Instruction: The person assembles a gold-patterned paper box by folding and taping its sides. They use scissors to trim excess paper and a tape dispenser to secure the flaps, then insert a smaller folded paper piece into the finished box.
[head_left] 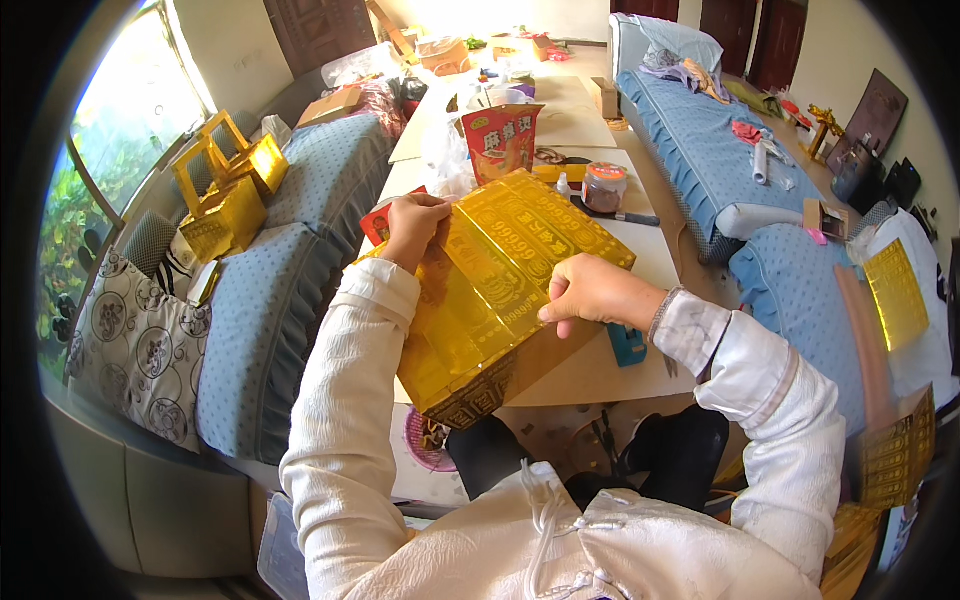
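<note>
A large gold foil-covered box [475, 310] with embossed patterns lies tilted across the near end of the table, above my knees. At its far left edge, my left hand [415, 230] is closed in a pinch; what its fingertips hold is hidden. My right hand [598, 290] is also pinched, thumb against forefinger, right at the box's top surface toward the right side. Anything between those fingers is too small to make out. Glossy reflections cross the foil between both hands. A red packet [378, 222] shows beside my left wrist.
Behind the box stand a red food packet [500, 140] and a lidded jar [604, 187]. A teal object [627, 345] lies near my right forearm. Below is a pink basket [428, 443]. Blue-covered sofas flank the table; gold basket-shaped boxes [222, 215] sit on the left one.
</note>
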